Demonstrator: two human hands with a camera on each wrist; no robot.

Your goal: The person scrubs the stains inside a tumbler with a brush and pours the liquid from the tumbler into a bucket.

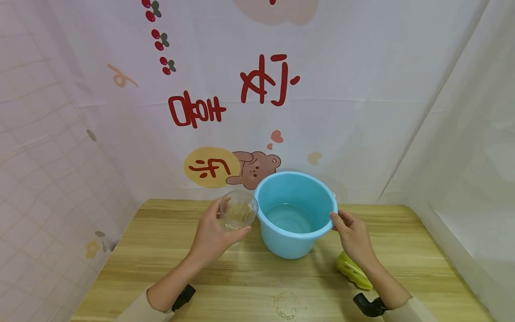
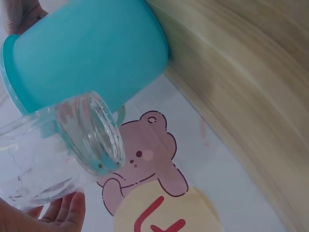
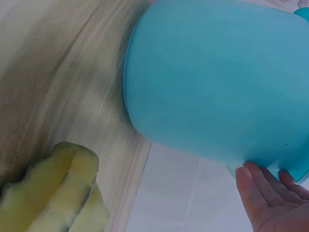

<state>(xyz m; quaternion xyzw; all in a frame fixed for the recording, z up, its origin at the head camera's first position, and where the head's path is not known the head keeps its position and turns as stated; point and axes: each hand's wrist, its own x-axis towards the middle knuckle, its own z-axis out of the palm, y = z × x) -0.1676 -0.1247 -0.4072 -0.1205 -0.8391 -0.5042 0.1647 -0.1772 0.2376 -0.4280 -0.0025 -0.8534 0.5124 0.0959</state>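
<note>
A clear drinking glass is gripped by the left hand, thumb on the near side and fingers round the far side. It is held above the table, close by the left rim of a light blue plastic bucket. A shallow layer of water seems to lie in the bucket. The right hand pinches the bucket's right rim, thumb on top and fingers against the outer wall, as the right wrist view also shows. In the left wrist view the glass appears beside the bucket wall.
A yellow-green object, perhaps a sponge or brush, lies on the wooden table under the right forearm. A wet ring marks the table near its front edge. A white printed cloth hangs behind and along the sides.
</note>
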